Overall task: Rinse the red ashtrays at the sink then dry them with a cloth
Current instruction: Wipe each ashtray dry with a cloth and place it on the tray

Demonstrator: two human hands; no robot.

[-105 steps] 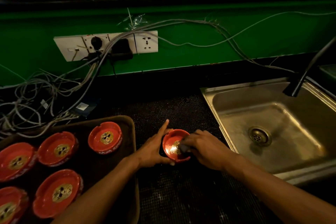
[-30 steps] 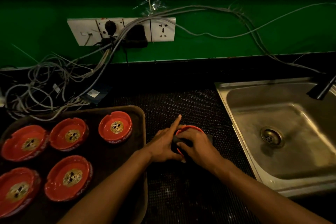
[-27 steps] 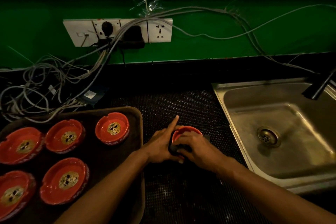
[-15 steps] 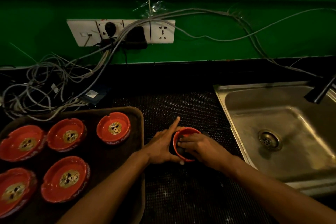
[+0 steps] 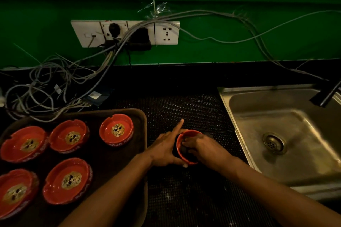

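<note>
A: status?

B: drying step, imo. Left hand (image 5: 166,150) wraps the red ashtray (image 5: 186,146) from its 9 o'clock side, thumb under the near rim, index finger sticking straight out toward 12. Ashtray is tipped up on edge on the black mesh mat (image 5: 186,108), on the table between tray and sink.

A: right?

B: right hand (image 5: 204,150) comes in from 3 o'clock, fingers curled into the bowl, pressing a dark cloth (image 5: 182,150) inside. Cloth is mostly hidden, only a dark wad shows.

A: how to do it well?

B: keep the left grip firm as the anchor and turn the ashtray against the cloth, not the other way round. Work the cloth into the rim notches, water prob sits there. Glazed + wet = slippery, so stay low over the mat.

A: containers, L to R?

B: brown tray (image 5: 142,116) at 9 o'clock carries five red ashtrays, all upright, gold emblem in each bowl: far-row left one (image 5: 24,143), far-row middle one (image 5: 69,135), far-row right one (image 5: 116,130), near-row left one (image 5: 16,191), near-row right one (image 5: 68,180). Bowls look empty; can't tell wet vs dry in this light.

A: sink?

B: steel sink (image 5: 228,97) at 3 o'clock, nothing in the basin, drain (image 5: 275,143) open, dark tap (image 5: 326,96) over the far right corner, no water seen running.
</note>
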